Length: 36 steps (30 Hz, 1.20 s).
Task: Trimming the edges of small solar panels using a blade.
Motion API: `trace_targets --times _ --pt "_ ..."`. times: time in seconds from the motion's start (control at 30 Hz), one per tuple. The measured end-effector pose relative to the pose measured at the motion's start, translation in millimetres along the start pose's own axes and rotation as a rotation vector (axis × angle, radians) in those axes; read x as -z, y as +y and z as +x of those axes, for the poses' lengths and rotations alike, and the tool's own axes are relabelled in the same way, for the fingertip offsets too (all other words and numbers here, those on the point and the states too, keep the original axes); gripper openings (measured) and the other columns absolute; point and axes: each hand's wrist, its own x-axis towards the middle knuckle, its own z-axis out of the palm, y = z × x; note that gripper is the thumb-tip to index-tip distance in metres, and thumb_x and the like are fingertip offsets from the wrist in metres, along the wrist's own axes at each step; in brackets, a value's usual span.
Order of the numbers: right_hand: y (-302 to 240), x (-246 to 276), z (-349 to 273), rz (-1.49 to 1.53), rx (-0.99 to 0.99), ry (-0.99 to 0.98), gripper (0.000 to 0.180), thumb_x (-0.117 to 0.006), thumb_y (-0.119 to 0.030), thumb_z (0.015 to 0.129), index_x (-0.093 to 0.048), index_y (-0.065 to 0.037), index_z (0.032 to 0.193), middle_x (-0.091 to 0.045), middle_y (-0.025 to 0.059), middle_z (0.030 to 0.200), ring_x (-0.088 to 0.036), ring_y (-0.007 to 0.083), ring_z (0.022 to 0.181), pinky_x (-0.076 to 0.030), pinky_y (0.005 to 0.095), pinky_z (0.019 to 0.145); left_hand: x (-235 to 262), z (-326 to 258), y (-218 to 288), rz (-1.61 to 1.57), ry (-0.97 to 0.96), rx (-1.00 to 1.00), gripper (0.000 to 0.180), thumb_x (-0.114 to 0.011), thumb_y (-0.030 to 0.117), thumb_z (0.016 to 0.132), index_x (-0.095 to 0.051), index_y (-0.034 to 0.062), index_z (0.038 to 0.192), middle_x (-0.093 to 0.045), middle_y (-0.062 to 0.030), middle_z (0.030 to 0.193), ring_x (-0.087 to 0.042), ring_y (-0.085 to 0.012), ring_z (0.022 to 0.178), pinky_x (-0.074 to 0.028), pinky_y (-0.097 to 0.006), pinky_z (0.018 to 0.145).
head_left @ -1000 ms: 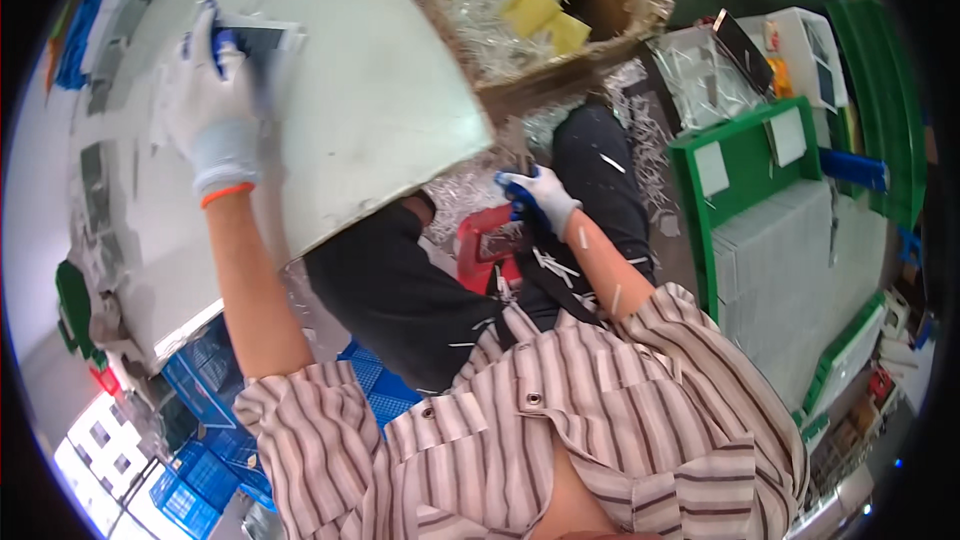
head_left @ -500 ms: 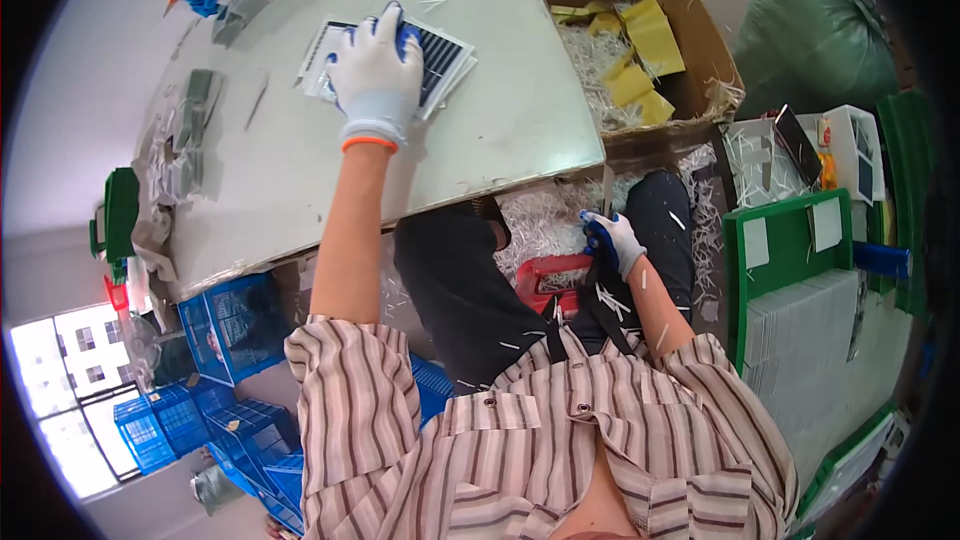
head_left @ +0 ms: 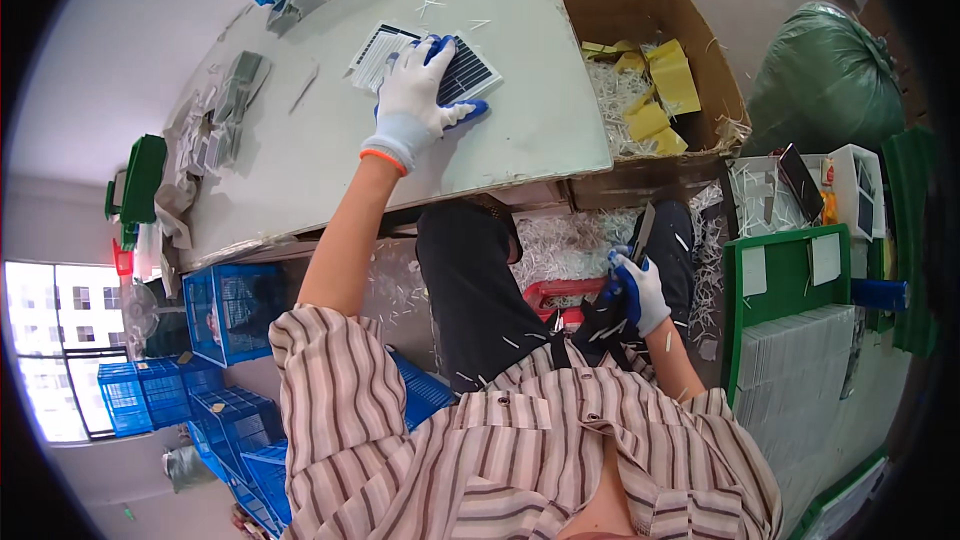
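Note:
My left hand (head_left: pixel 415 95), in a white glove with blue fingertips, rests on small dark solar panels (head_left: pixel 468 72) with white grid lines on the table. Its thumb sticks out to the right and the fingers are apart. Part of the panels lies hidden beneath the glove. Over my right thigh, my right hand (head_left: pixel 645 295), gloved alike, is closed round a knife (head_left: pixel 646 230). The grey blade points up and away from me, beside the table's near edge; the handle is mostly hidden in the glove.
Right of the table (head_left: pixel 520 140) stands a cardboard box (head_left: pixel 700 130) with paper shreds and yellow pieces. Beyond it is a green sack (head_left: pixel 830 80). A green crate (head_left: pixel 740 320) of stacked thin panels is at my right. Blue crates (head_left: pixel 235 315) stand at left. Grey stacks (head_left: pixel 235 100) line the table's left side.
My left hand has turned on the panels, its thumb now stretched out to the right. My right hand has lifted the knife, and more of the blade shows. The view has shifted slightly.

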Motion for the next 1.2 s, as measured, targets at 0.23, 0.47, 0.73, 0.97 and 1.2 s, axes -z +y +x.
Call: trace_targets --times 0.23,0.47,0.73,0.97,1.2 --pt "13 2 -37 0.027 -0.083 -0.198 0.016 -0.058 -0.022 0.09 -0.055 -0.006 0.09 -0.053 0.0013 0.068 -0.051 0.0115 0.058 -0.044 0.0268 0.052 29 8 -14 -0.29 -0.081 -0.022 0.049 -0.066 0.017 0.078 -0.053 0.008 0.124 -0.058 -0.0163 0.116 -0.056 -0.0333 0.104 -0.045 -0.036 0.089" --pt "5 -1 -16 -0.095 -0.087 -0.351 0.024 -0.055 -0.029 0.093 -0.052 -0.006 0.092 -0.055 0.0038 0.073 -0.055 0.0145 0.064 -0.047 0.0293 0.061 24 -3 73 -0.127 0.451 -0.337 0.039 -0.062 0.003 0.067 -0.061 0.009 0.105 -0.061 -0.0106 0.1 -0.059 -0.029 0.091 -0.048 -0.039 0.081" --pt "-39 -20 -2 0.078 0.051 -0.178 0.015 -0.055 -0.023 0.092 -0.05 -0.008 0.092 -0.052 0.0028 0.072 -0.053 0.0134 0.06 -0.051 0.0301 0.058 -4 -13 63 -0.292 0.055 0.033 0.076 -0.074 0.036 0.069 -0.043 0.007 0.131 -0.047 -0.0189 0.128 -0.041 -0.0366 0.121 -0.032 -0.045 0.102" --pt "-9 -17 9 0.108 0.078 -0.168 0.015 -0.056 -0.021 0.091 -0.05 -0.008 0.097 -0.052 0.0032 0.073 -0.052 0.0139 0.061 -0.051 0.031 0.057 -21 -23 123 -0.16 0.13 -0.177 0.052 -0.062 0.027 0.078 -0.051 0.0089 0.125 -0.05 -0.018 0.122 -0.043 -0.0381 0.117 -0.032 -0.048 0.1" --pt "-57 -46 38 -0.107 0.5 -0.146 0.016 -0.063 -0.011 0.085 -0.053 -0.004 0.095 -0.055 0.0021 0.074 -0.053 0.0096 0.058 -0.052 0.0272 0.055 -21 -10 147 -0.242 0.145 -0.106 0.049 -0.065 0.023 0.074 -0.055 0.011 0.121 -0.054 -0.0144 0.115 -0.048 -0.0349 0.109 -0.039 -0.043 0.09"
